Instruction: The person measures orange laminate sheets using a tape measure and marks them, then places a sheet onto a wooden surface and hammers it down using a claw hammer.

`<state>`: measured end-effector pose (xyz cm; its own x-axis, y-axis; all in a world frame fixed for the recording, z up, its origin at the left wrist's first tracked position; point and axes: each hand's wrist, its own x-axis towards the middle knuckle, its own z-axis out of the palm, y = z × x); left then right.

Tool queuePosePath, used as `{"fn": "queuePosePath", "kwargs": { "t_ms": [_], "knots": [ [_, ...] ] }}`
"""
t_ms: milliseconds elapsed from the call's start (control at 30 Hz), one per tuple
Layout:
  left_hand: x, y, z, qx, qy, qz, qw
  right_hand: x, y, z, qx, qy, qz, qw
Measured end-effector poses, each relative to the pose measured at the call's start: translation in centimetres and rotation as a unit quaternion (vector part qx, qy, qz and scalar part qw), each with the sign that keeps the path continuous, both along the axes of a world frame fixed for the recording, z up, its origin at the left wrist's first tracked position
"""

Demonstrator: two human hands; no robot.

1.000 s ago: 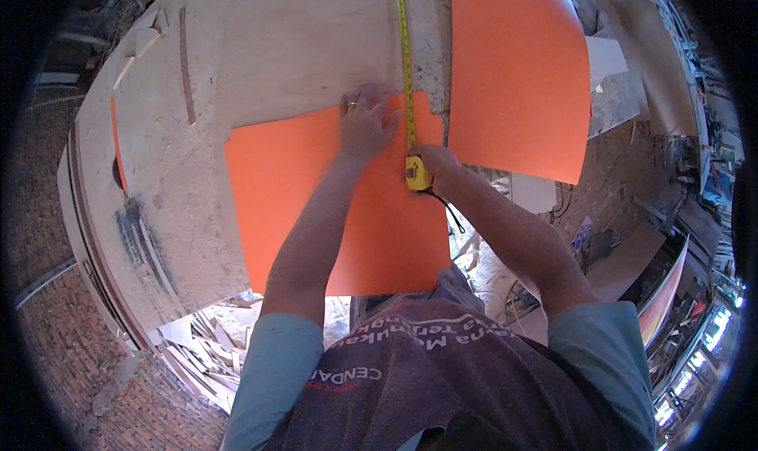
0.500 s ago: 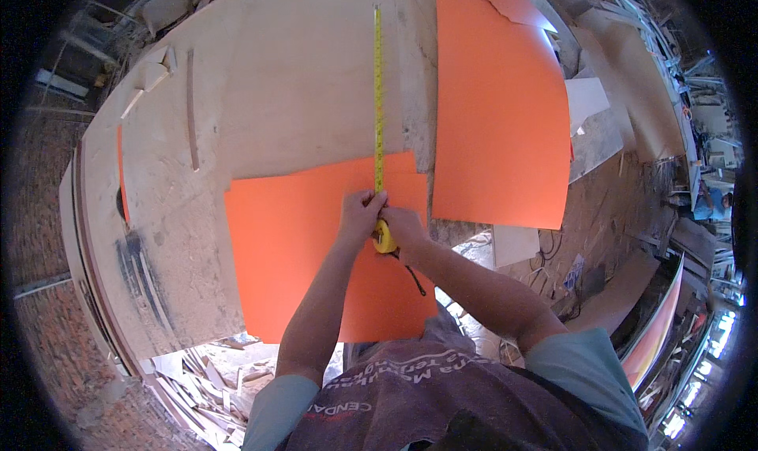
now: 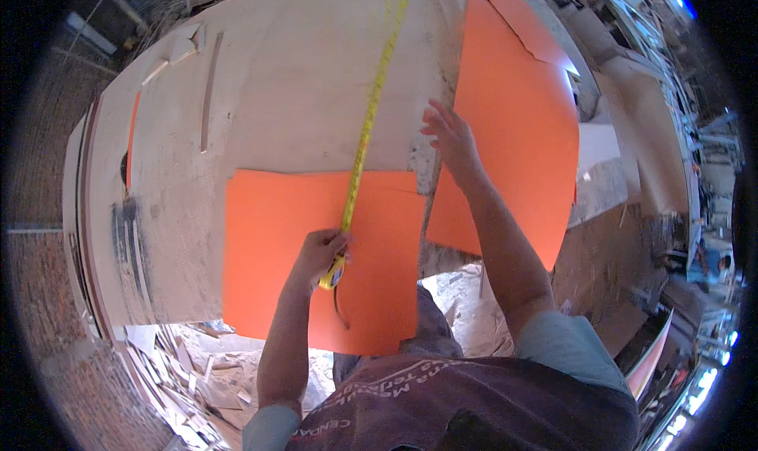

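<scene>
My left hand grips a yellow tape measure over the stacked orange sheets near the worktable's front edge. Its long yellow blade reaches out across the pale board surface, slanting up and to the right, its far end blurred. My right hand is raised to the right of the blade with fingers apart and nothing in them, close to the large orange sheet. Whether it touches that sheet cannot be told.
Thin offcut strips lie on the board's left side. Scrap wood is piled below the front edge. Brick paving shows at far left. Boards stand at the right, with another person beyond them.
My right hand has let go of the tape measure and moved forward and right. My left hand now holds it, lower and further left, and the blade slants more to the right.
</scene>
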<state>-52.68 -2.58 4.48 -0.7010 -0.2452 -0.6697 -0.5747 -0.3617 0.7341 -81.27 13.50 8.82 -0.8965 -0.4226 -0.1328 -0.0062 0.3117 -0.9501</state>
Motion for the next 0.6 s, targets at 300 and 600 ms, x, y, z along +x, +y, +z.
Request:
{"fn": "queuePosePath", "kwargs": {
  "t_ms": [300, 600],
  "knots": [
    [-2.2, 3.0, -0.7, -0.014, -0.126, -0.030, 0.992, -10.7, -6.8, -5.9, -0.119, -0.225, 0.004, 0.967],
    [-5.3, 4.3, -2.0, -0.059, -0.108, 0.016, 0.992, -21.0, -8.5, -11.4, -0.048, -0.173, -0.034, 0.983]
  ]
}}
